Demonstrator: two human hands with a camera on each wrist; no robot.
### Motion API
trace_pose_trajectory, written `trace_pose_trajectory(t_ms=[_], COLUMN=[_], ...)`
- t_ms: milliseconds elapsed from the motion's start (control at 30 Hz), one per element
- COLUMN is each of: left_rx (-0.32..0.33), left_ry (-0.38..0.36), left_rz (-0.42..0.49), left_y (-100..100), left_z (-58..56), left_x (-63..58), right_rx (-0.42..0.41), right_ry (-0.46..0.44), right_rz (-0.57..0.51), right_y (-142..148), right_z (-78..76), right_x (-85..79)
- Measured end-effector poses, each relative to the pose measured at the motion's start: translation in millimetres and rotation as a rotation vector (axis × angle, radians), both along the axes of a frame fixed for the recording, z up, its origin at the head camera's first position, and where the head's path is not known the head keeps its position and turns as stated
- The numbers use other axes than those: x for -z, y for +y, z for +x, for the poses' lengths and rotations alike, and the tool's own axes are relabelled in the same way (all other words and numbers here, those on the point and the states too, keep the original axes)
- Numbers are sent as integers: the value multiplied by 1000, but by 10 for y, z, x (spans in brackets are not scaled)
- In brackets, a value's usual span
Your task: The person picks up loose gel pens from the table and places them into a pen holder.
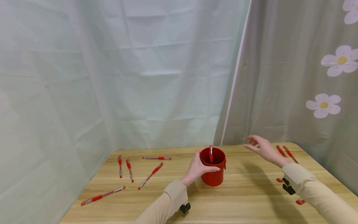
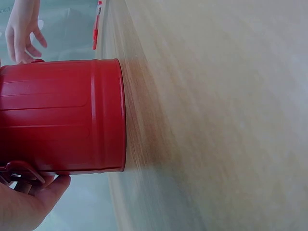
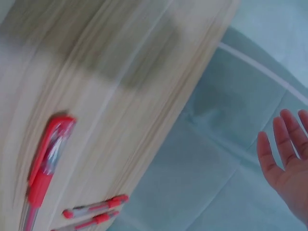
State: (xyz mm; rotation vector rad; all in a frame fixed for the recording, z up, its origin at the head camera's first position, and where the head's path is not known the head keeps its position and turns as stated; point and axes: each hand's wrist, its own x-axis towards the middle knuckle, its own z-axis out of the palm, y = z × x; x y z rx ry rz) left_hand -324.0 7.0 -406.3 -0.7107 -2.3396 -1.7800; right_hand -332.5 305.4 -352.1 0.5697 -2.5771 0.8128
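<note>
A small red metal bucket (image 1: 212,178) stands on the table, with a red pen (image 1: 211,153) leaning upright inside it. My left hand (image 1: 196,167) grips the bucket's left side, thumb across its front near the rim. In the left wrist view the bucket (image 2: 57,118) fills the left side, and part of the left hand (image 2: 29,204) shows at its handle mount. My right hand (image 1: 264,150) hovers over the table's right part, fingers loosely bent and holding nothing. The right wrist view shows that hand (image 3: 291,166) with spread, relaxed fingers.
On the left lie several red pens, among them a long one (image 1: 103,195) near the front and a slanted one (image 1: 150,176). At right, two pens (image 1: 289,153) lie near the back corner, and others are partly hidden under the right sleeve. Curtains (image 1: 167,77) hang behind.
</note>
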Motion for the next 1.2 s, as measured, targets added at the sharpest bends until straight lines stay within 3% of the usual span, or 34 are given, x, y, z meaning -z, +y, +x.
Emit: trace_pose_trajectory(t_ms=[400,667,1000,1200], left_rx=[-1,3,-5,-16], left_ry=[-10,-10,-11,-2], left_rz=[1,2,-9,-9], left_y=[-15,4,12,16], left_z=[-3,-11,-11,2], left_x=[-1,3,-5,-14], right_rx=[-36,-137,-298,-318], right_ry=[-43,-34,-205,-343], right_rz=[137,206,289,293], right_y=[288,452,688,793], right_z=[97,183,303,387], right_x=[61,89,93,133])
